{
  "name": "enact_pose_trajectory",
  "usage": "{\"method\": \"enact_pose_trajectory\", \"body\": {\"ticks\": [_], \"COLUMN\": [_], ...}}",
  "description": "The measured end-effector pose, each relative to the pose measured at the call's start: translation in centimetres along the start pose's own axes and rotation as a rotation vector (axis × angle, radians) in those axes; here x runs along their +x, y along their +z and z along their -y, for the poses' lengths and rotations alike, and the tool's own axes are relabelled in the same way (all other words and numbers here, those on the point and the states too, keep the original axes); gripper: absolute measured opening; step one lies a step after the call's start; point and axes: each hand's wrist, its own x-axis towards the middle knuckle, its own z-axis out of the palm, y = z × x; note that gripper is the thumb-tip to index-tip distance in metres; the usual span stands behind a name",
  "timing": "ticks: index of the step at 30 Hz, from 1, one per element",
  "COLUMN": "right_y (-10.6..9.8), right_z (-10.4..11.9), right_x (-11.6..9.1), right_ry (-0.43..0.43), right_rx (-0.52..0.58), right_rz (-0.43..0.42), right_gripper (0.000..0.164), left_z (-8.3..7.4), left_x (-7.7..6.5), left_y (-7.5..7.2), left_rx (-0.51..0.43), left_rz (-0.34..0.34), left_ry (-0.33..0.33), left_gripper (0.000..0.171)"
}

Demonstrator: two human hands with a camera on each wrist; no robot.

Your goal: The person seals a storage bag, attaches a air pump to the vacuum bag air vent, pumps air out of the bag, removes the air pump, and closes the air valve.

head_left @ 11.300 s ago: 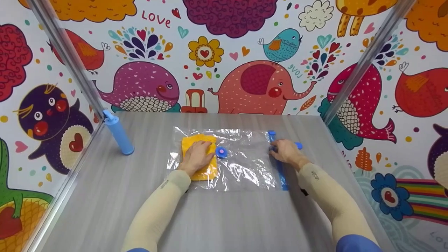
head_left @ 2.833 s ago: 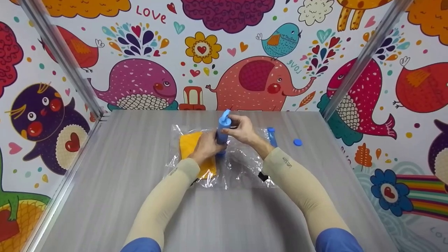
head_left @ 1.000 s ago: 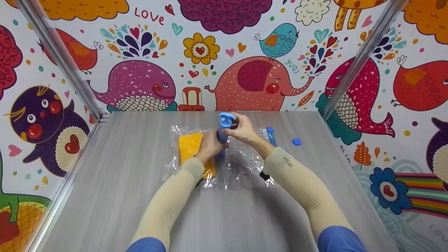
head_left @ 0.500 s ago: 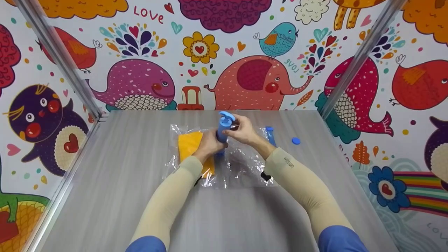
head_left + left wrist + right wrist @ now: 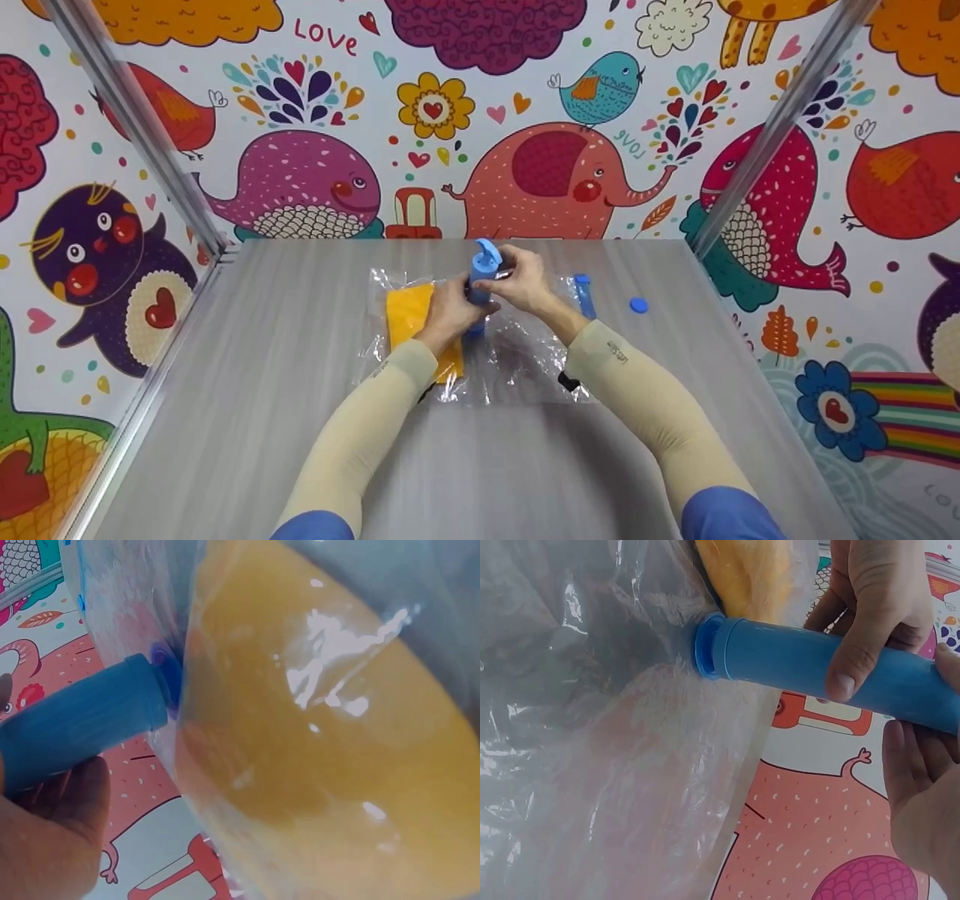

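A clear plastic bag (image 5: 517, 371) lies on a grey surface (image 5: 247, 375), a yellow cloth (image 5: 407, 307) inside its left end. Next, the left hand (image 5: 448, 311) curls round the body of a blue pump (image 5: 484, 274), held roughly upright at the bag's round blue fitting (image 5: 703, 649). The right hand (image 5: 525, 281) grips it higher. Farther right: the bag's blue strip (image 5: 585, 298), then a loose blue disc (image 5: 638, 305).
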Motion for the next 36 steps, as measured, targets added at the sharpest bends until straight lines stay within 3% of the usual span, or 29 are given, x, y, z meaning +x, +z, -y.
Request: {"method": "enact_pose_trajectory", "body": {"ticks": [4, 8, 16, 20, 24, 28, 36], "right_y": [0.1, 0.2, 0.0, 0.0, 0.1, 0.2, 1.0], "right_z": [0.1, -0.1, -0.2, -0.1, -0.1, 0.0, -0.1], "right_x": [-0.1, 0.0, -0.1, -0.1, -0.1, -0.2, 0.1], "right_ry": [0.006, -0.003, 0.009, 0.027, 0.051, 0.105, 0.137], "right_rx": [-0.027, -0.019, -0.055, -0.064, -0.046, -0.04, -0.073], "right_rz": [-0.016, -0.023, -0.019, -0.011, -0.019, -0.045, -0.104], "right_gripper": [0.053, 0.052, 0.06, 0.061, 0.056, 0.05, 0.053], "left_z": [-0.1, 0.3, 1.8, 2.7, 3.6, 4.0, 4.4], "left_x": [0.0, 0.1, -0.7, -1.4, -2.0, -2.5, -2.7], "left_y": [0.0, -0.2, -1.1, -1.7, -2.2, -2.6, -2.8], "left_rx": [0.023, 0.06, 0.263, 0.408, 0.522, 0.616, 0.649], "left_rz": [0.004, 0.072, 0.166, 0.242, 0.35, 0.424, 0.472], "left_ry": [0.015, -0.011, -0.043, -0.052, -0.111, -0.136, -0.159], "left_gripper": [0.058, 0.065, 0.083, 0.102, 0.126, 0.14, 0.144]}}
